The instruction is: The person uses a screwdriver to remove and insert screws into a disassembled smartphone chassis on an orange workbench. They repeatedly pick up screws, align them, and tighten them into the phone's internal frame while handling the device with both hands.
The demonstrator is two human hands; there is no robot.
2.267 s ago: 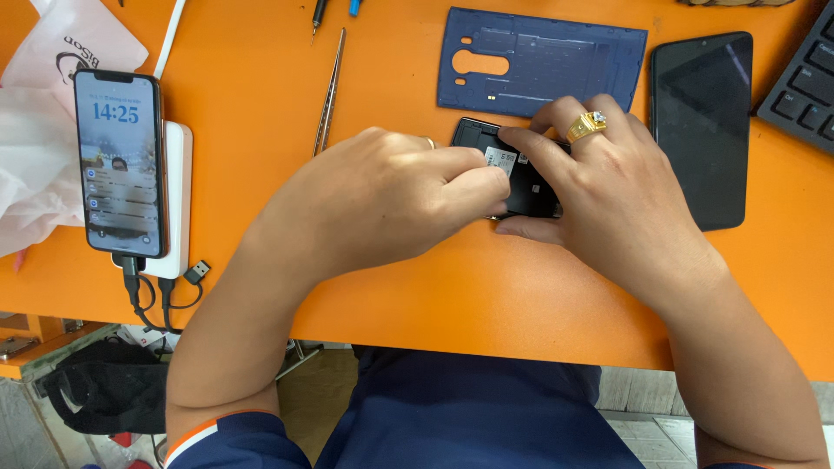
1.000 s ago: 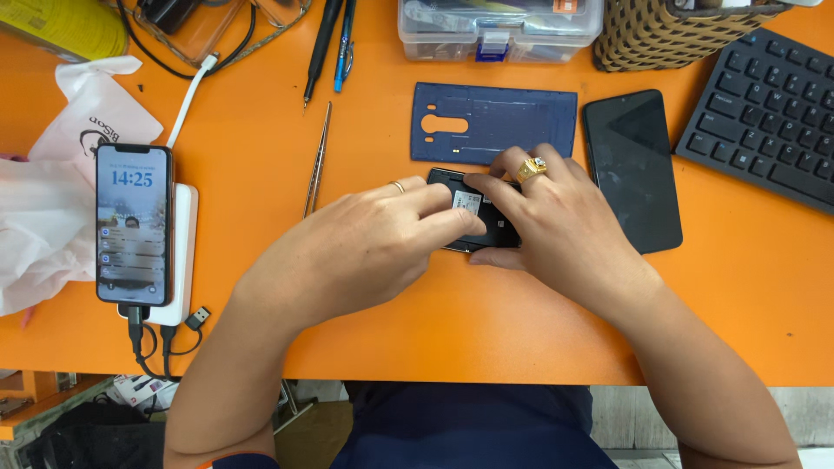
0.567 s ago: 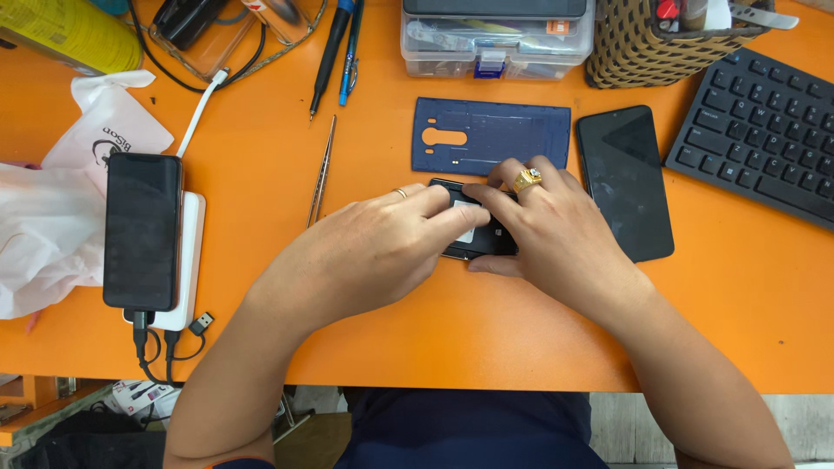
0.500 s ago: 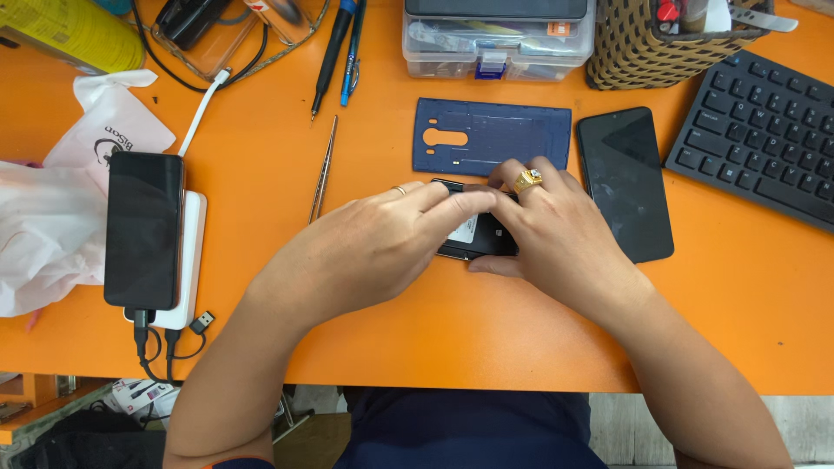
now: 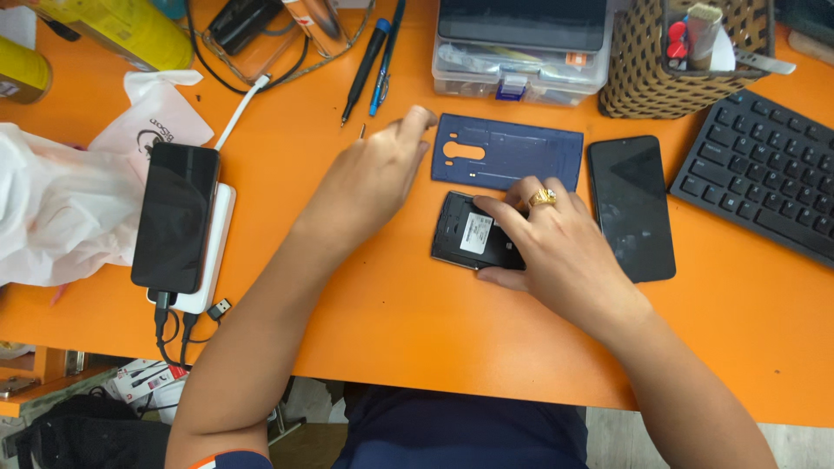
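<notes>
A black phone (image 5: 465,233) lies back up on the orange table (image 5: 391,330), its rear cover off and a white label showing. My right hand (image 5: 556,256), with a gold ring, grips the phone's right half, thumb at its near edge. The phone's blue back cover (image 5: 508,152) lies just beyond it. My left hand (image 5: 373,178) rests left of the cover, over a thin metal tool (image 5: 362,131) of which only the tip shows. Whether the fingers grip the tool is hidden.
A second black phone (image 5: 632,207) lies right of my right hand, beside a keyboard (image 5: 764,187). At the left, a dark phone (image 5: 176,217) lies on a white power bank, next to a white bag (image 5: 61,217). Pens (image 5: 375,56), a plastic parts box (image 5: 521,43) and a wicker basket (image 5: 638,61) line the back.
My left hand has left the open phone and moved up and left onto the metal tool. My right hand stays on the phone. The left phone's screen went dark earlier.
</notes>
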